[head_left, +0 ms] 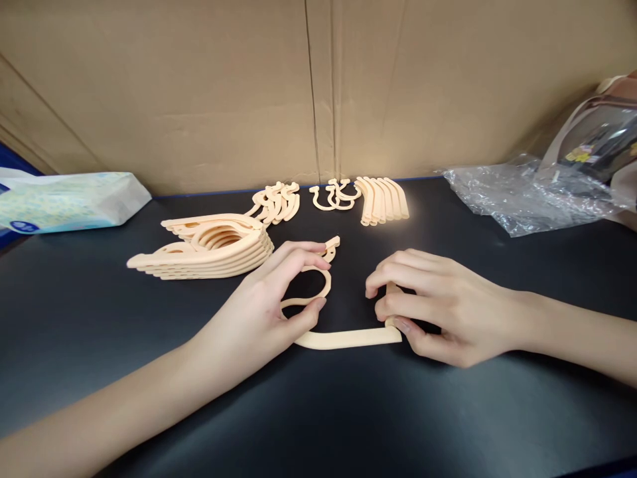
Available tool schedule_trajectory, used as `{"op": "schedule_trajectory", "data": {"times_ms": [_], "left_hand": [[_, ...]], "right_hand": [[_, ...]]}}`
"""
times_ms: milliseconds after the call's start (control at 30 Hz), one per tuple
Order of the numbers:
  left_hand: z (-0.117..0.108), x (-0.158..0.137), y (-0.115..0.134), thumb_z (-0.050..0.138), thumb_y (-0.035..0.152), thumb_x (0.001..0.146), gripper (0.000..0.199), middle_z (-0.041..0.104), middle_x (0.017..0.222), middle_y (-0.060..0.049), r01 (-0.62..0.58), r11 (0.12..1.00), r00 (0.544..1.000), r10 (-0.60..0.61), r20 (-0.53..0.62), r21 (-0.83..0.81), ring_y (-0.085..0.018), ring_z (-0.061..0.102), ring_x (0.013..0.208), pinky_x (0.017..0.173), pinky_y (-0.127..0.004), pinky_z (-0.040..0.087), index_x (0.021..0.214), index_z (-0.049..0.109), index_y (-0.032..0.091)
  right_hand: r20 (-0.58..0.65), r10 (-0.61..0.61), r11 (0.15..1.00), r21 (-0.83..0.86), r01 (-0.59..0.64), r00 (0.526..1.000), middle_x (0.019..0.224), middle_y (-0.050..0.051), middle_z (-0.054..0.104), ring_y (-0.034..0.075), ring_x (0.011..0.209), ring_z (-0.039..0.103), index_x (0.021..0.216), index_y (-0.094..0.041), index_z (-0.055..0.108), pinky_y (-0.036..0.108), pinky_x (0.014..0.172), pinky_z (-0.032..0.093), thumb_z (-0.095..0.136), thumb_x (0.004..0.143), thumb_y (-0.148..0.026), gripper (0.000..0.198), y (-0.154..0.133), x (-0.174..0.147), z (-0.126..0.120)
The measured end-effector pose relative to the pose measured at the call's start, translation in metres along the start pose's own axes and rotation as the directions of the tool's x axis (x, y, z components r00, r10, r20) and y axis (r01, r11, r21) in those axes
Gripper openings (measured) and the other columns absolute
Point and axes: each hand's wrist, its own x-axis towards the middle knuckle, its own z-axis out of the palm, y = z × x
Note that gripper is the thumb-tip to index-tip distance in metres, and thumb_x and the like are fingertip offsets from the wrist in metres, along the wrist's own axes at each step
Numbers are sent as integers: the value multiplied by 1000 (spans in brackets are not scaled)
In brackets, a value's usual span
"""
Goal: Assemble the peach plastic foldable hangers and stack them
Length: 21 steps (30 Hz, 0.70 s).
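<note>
Seemingly partway — loose strips (382, 200) remain at one o'clock; left hand (271, 299) grips a ringed piece (327, 284), right hand (438, 295) a bar (351, 339).

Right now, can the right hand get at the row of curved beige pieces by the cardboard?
Probably yes: nothing visible blocks the tabletop between the right hand and the row, though its fingertips are at the end of the beige strip.
</note>
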Motion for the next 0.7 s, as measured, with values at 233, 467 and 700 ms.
{"op": "schedule_trajectory", "data": {"times_ms": [233, 467, 700], "left_hand": [[1, -4, 3, 56, 16, 88, 22, 54, 131, -4, -30, 990, 998, 37, -44, 141, -18, 58, 119, 97, -30, 49, 109, 54, 24], [-2, -4, 4, 58, 24, 89, 18, 55, 130, -5, -2, 991, 998, 11, -64, 131, -22, 59, 116, 94, -37, 52, 107, 55, 25], [-3, -5, 4, 58, 24, 90, 15, 56, 130, -5, 5, 990, 997, 6, -74, 138, -21, 59, 116, 91, -35, 53, 106, 55, 25]], "right_hand": [[-101, 77, 904, -413, -112, 992, 66, 3, 59, 15, 58, 47, 77, -16, 63, 29, 57, 34, 49, 96, -36, 31, -4, -2, 1], [-3, 151, 912, -385, -140, 989, 89, 10, 66, 20, 74, 56, 91, -13, 66, 33, 66, 41, 41, 95, -60, 53, -3, 0, 0], [61, -63, 997, -40, 65, 996, 105, 15, 66, 24, 99, 60, 116, -7, 59, 37, 83, 48, 57, 92, -47, 47, -5, -1, 1]]}}
